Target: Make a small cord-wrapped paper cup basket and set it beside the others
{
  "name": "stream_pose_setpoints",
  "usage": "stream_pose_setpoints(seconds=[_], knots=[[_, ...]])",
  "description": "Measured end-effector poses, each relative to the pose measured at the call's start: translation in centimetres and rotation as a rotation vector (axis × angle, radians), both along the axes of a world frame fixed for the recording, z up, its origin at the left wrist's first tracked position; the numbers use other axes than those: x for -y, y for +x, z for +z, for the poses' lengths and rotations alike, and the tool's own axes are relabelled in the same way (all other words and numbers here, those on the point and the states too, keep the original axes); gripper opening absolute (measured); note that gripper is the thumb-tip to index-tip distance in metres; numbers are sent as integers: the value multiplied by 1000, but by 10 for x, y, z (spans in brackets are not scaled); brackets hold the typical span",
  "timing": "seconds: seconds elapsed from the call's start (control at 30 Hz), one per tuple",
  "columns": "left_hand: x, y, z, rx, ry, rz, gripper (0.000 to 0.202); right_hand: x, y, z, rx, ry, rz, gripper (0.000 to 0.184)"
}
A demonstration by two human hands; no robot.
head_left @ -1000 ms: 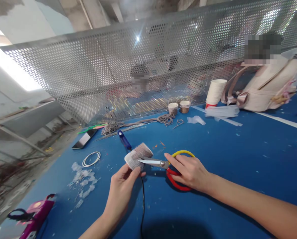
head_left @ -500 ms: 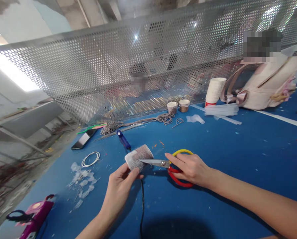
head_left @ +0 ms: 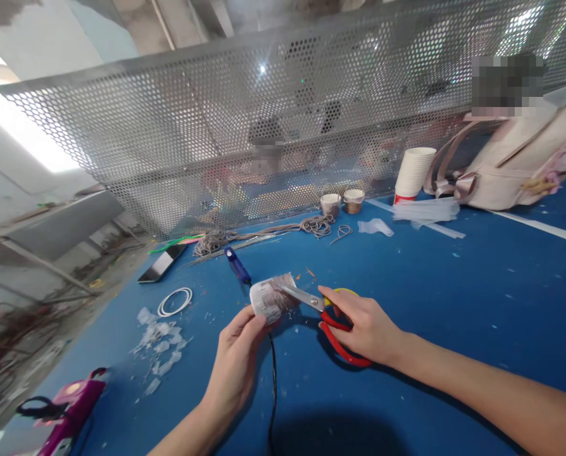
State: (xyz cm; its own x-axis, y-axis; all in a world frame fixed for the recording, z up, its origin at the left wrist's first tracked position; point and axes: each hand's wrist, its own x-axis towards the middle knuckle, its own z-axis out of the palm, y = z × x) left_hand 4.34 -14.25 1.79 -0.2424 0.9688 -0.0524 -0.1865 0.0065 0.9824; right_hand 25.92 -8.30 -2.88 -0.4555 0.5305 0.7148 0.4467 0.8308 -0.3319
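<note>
My left hand [head_left: 238,351] grips a small white cup [head_left: 265,300] by its lower side, thumb in front. Greyish-brown wrapping, perhaps cord, covers part of the cup, which lies tilted on its side above the table. My right hand [head_left: 366,324] holds scissors [head_left: 315,302] with one red and one yellow handle. Their blades point left and lie against or just in front of the cup's wrapped side; I cannot tell whether they touch. Behind the cup rests a blue-handled tool [head_left: 237,266], with a black cable running beneath the cup toward me.
On the blue table stand two small wrapped cups [head_left: 354,201], grey cord bundles [head_left: 214,242], stacked paper cups [head_left: 412,172] and clear strips [head_left: 428,210]. At left lie a phone [head_left: 163,263], white rings [head_left: 175,302], scraps [head_left: 162,342] and a purple device [head_left: 74,405]. A perforated metal screen [head_left: 207,145] runs behind.
The cup has turned in my left hand and shifted slightly right. The scissors have tilted, with their handles lower and the handle loops at a different angle.
</note>
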Motion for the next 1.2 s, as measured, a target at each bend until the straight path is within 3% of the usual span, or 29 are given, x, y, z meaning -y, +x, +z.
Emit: stream_pose_setpoints(seconds=[0.17, 0.47, 0.77, 1.2], knots=[[0, 2, -1, 209, -75, 16, 18, 7, -2, 3, 69, 10, -74, 48], [-1, 9, 1, 388, -73, 47, 24, 13, -7, 5, 146, 74, -150, 47], [0, 10, 5, 561, -94, 34, 14, 10, -4, 5, 168, 155, -119, 49], [-1, 9, -1, 471, -36, 81, 17, 11, -4, 6, 160, 241, -108, 48]])
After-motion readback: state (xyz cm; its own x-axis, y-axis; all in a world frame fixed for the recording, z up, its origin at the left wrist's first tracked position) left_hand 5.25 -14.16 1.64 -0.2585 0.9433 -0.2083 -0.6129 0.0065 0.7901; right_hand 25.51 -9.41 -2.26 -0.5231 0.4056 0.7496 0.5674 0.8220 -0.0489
